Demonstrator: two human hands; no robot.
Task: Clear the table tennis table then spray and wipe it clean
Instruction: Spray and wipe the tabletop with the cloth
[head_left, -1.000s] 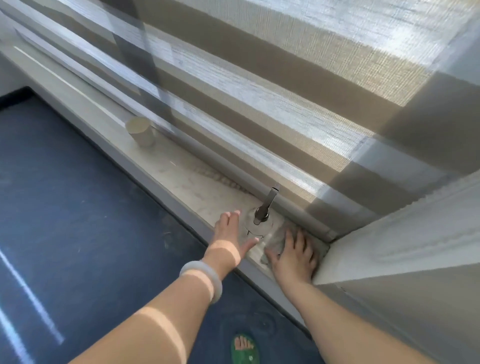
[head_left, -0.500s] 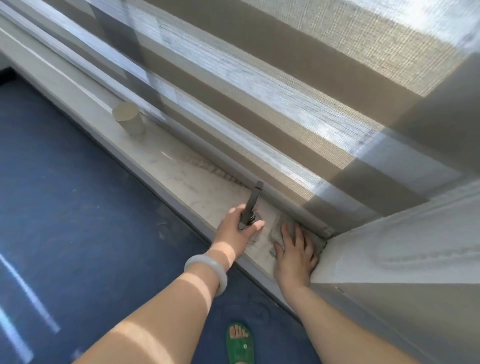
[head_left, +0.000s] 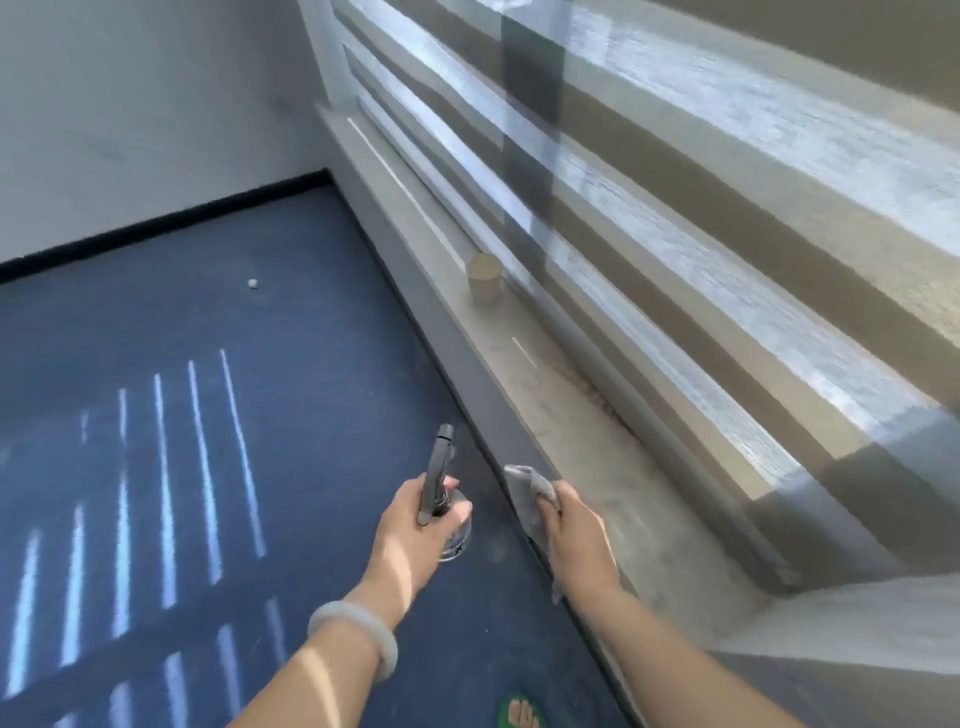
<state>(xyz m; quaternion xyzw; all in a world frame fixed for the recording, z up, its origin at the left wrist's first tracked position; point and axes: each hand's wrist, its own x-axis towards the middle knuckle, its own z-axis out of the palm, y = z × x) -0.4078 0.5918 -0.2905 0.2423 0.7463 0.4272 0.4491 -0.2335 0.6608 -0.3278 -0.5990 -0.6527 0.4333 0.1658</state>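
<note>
Both hands have lifted off the sill (head_left: 587, 415): left hand (head_left: 410, 540) grips spray bottle (head_left: 439, 483), right hand (head_left: 576, 535) clutches cloth (head_left: 527, 493), over open carpet (head_left: 208, 312) beside the sill's edge.

1. Both bare forearms reach forward from the lower edge of the view, held apart at about the same height
2. The left hand (head_left: 410, 540), a pale bangle on its wrist, has its fingers curled round the neck of a spray bottle (head_left: 441, 493), thumb on the near side
3. The right hand (head_left: 579, 535) is seen back upward, its fingers closed on a grey cloth (head_left: 530, 488)
</note>
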